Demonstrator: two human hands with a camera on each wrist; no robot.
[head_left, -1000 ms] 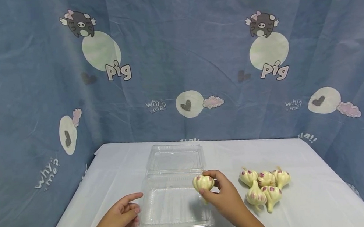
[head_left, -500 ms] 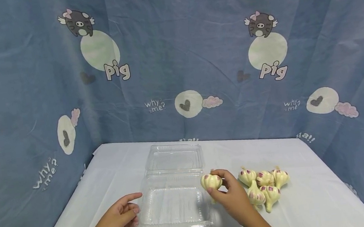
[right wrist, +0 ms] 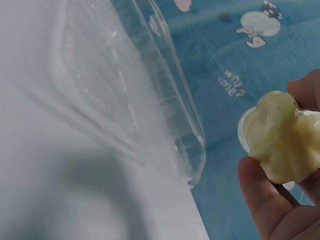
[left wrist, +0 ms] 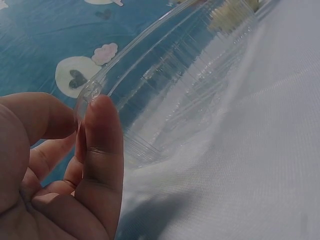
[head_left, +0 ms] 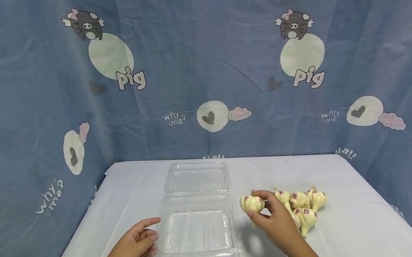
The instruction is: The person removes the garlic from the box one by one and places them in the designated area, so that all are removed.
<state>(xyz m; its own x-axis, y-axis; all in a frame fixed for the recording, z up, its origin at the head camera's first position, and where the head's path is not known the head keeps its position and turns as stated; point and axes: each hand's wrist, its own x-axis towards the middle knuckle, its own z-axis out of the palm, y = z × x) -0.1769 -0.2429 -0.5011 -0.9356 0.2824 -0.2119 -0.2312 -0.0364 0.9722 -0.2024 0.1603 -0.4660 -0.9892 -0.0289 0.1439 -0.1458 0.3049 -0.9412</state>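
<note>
A clear plastic clamshell container (head_left: 200,252) lies opened out on the white tablecloth, its lid (head_left: 195,166) folded back toward the curtain. My left hand (head_left: 132,249) is at its left edge; in the left wrist view the thumb (left wrist: 102,130) and a finger lie at the rim corner (left wrist: 92,90), pinching it. My right hand (head_left: 277,221) grips a garlic bulb (head_left: 251,204) between thumb and fingers, held up just right of the container. The right wrist view shows this pale bulb (right wrist: 282,140) from its stem side, fingertips on opposite sides.
Several more garlic bulbs (head_left: 300,199) lie bunched on the right of the table, partly behind my right hand. A blue patterned curtain (head_left: 199,62) hangs behind and along the sides of the white-covered table (head_left: 122,191).
My right hand has carried the garlic bulb rightward, from over the container's right edge to beside it, nearer the other bulbs. My left hand stays where it was.
</note>
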